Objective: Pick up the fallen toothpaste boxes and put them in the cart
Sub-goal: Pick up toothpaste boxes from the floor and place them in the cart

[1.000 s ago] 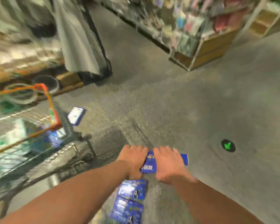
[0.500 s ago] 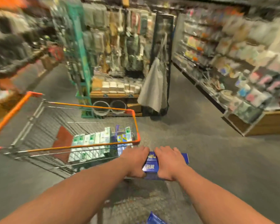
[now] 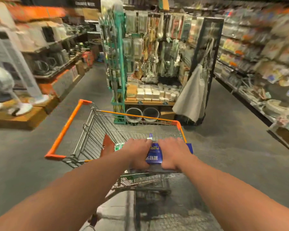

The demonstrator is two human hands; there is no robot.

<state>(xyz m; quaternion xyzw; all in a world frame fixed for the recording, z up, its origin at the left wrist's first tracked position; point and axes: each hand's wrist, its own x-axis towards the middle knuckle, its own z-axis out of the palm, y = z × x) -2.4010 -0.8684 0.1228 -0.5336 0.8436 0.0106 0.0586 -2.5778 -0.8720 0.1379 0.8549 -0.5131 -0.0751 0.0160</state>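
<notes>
We are gripping the blue rectangular cardboard toothpaste boxes between our left hand and right hand, fingers lying close together and curling over the far edge, just above the orange-rimmed wire shopping cart.

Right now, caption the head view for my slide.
Left hand and right hand hold blue toothpaste boxes over the cart, green boxes inside, in a shop aisle.

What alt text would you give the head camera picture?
The left hand and right hand grip blue toothpaste boxes over an orange-rimmed shopping cart. Green-and-white boxes lie inside it; store shelves line the aisle.
</notes>
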